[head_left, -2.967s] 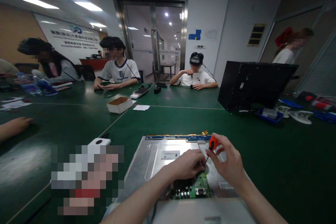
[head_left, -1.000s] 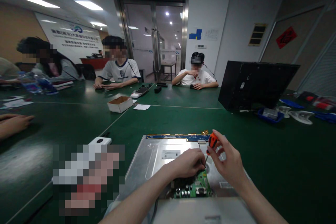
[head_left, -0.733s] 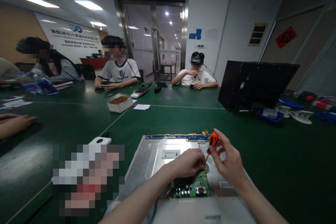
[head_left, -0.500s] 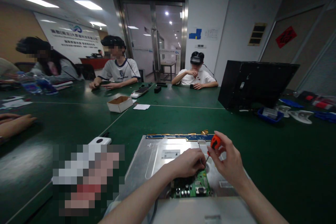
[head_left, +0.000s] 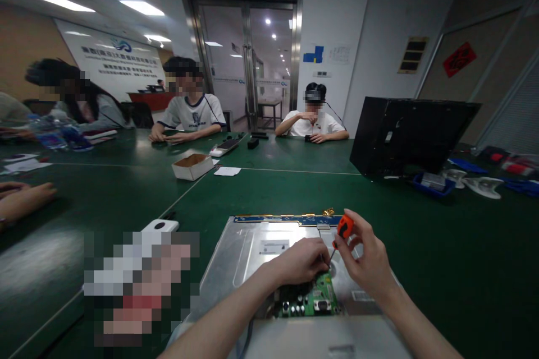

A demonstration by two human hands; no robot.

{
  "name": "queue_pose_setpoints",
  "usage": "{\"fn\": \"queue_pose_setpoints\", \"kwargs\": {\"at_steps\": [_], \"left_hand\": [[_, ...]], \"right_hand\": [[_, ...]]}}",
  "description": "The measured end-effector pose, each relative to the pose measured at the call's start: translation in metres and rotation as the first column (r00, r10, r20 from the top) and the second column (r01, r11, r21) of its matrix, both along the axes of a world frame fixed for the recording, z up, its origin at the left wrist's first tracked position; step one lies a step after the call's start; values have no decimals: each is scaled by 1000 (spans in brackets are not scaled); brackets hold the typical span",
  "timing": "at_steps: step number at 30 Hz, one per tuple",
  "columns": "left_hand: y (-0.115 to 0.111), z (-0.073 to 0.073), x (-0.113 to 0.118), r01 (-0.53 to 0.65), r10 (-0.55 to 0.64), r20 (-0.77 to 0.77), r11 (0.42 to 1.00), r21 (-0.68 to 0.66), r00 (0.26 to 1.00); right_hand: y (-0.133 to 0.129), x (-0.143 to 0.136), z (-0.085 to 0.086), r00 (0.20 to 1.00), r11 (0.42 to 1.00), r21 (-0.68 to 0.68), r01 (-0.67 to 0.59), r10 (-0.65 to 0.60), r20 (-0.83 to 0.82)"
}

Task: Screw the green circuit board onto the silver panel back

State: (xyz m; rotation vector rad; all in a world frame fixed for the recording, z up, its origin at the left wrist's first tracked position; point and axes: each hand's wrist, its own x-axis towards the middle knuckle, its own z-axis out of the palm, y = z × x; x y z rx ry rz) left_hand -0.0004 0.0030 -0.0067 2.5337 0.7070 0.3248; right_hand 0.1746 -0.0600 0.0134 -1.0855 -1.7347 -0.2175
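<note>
Pinching the screwdriver (head_left: pixel 345 227), the right hand (head_left: pixel 369 256) should steady its shaft (head_left: pixel 333 256); the left hand (head_left: pixel 305 259), at the far end of the circuit board (head_left: pixel 323 291), hides its grip.

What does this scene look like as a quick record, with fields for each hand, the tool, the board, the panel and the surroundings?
Right hand: holding the tool by its handle
Left hand: at the shaft's lower end; its grip is hidden
Tool: orange-and-black screwdriver, tilted
Board: green circuit board, partly covered by the left hand
Panel: metal panel, blue strip along its far edge
Beyond: open box, black monitor, seated people
</note>
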Motion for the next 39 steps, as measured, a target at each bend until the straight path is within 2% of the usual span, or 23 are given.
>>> {"fn": "queue_pose_setpoints", "kwargs": {"at_steps": [28, 39], "left_hand": [[-1, 2, 0, -2, 2, -9, 1000, -1, 1000], [-3, 6, -1, -10, 10, -9, 1000, -13, 1000]], "right_hand": [[3, 1, -8, 999, 1000, -11, 10, -11, -37], [1, 0, -3, 1000, 1000, 21, -3, 3, -20]]}}
